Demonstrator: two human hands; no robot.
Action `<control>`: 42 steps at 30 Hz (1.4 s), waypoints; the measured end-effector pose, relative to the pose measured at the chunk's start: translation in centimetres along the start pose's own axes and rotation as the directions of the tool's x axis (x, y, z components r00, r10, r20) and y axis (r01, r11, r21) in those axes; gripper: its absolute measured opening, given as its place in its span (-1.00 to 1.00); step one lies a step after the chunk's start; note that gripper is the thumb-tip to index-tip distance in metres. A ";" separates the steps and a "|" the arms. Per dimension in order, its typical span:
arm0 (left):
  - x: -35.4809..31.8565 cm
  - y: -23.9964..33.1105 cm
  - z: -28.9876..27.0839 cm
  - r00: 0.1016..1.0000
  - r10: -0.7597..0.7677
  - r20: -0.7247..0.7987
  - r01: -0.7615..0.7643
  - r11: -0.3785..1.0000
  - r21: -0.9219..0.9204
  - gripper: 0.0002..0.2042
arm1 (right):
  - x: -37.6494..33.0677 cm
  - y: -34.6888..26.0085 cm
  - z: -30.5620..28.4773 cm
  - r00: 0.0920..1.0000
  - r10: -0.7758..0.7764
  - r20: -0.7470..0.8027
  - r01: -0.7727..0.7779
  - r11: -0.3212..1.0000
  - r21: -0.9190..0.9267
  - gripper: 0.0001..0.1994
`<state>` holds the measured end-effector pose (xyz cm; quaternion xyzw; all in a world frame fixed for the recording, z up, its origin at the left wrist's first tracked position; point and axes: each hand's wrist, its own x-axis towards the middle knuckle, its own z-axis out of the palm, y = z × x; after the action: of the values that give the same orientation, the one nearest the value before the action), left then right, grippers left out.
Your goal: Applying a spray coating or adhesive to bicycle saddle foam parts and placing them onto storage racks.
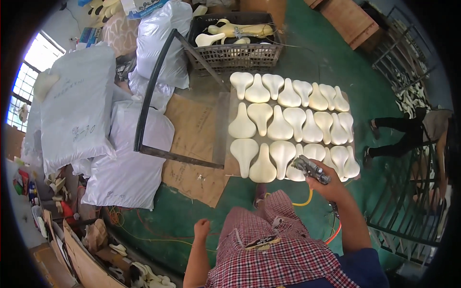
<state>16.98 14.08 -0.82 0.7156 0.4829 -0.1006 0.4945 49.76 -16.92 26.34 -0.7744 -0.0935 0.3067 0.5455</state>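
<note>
My right hand (331, 185) is wrapped round a metal spray gun (312, 169), held over the near row of pads. A yellow hose (303, 202) curves below it. Several cream bicycle saddle pads (280, 124) lie in three rows on a flat board (234, 165), their narrow ends alternating up and down. Part of the near row is hidden behind the gun and hand. My left hand (202, 227) hangs closed at the left of my checked apron (269, 257), away from the pads, with nothing visible in it.
A dark metal frame (144, 117) stands left of the board, above flattened cardboard (192, 180). Stuffed white sacks (77, 108) fill the left. Behind the board sits a black crate (235, 55) of saddle parts. At right are a person (401, 132) and a metal rack (403, 211). Hoses cross the floor.
</note>
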 end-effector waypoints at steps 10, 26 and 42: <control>0.3 -8.7 -6.5 0.931 -0.341 0.130 0.365 0.858 -0.362 -0.77 | -3.7 -0.9 6.6 0.976 -0.101 -0.196 0.092 0.994 -0.050 -0.58; -3.6 -10.8 -5.3 0.912 -0.386 0.136 0.406 0.812 -0.419 -0.81 | -7.0 -0.4 7.8 0.943 -0.142 -0.301 0.151 0.989 0.005 -0.56; -10.5 -11.2 0.4 0.926 -0.357 0.124 0.376 0.832 -0.409 -0.78 | -15.1 5.3 4.7 0.999 0.008 -0.042 -0.013 0.992 -0.129 -0.55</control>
<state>2.83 8.08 -1.33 0.4823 0.6105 -0.1010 0.6201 34.07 -22.51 26.19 -0.8147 -0.0978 0.2867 0.4945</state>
